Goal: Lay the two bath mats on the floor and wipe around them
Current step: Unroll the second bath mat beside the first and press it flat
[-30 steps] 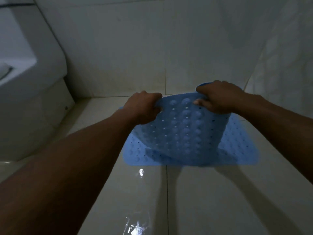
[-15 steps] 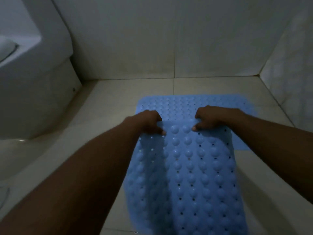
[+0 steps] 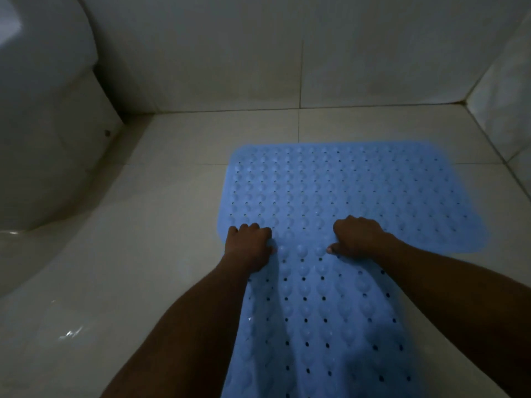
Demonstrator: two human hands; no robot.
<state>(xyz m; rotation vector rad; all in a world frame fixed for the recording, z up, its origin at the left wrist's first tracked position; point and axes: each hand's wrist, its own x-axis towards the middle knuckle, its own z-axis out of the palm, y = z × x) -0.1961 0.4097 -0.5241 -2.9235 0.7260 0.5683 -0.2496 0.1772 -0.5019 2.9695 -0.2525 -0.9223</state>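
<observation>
Grip: left hand (image 3: 248, 245) and right hand (image 3: 357, 237) clench far edge of near bath mat (image 3: 324, 311); it overlaps far bath mat (image 3: 344, 182) on tiled floor (image 3: 172, 254).

Bottom edge cuts off the near mat (image 3: 330, 326), so its close end is unseen. The far mat (image 3: 359, 185) has its close edge buried under the near mat and both grips. Fingertips of the left grip (image 3: 248, 247) and right grip (image 3: 357, 237) are curled under, hidden — pinching or just pressing, can't tell. The white fixture (image 3: 43, 124) is cut off left and top. The dark speck (image 3: 107, 133) on its base — too small to identify.
</observation>
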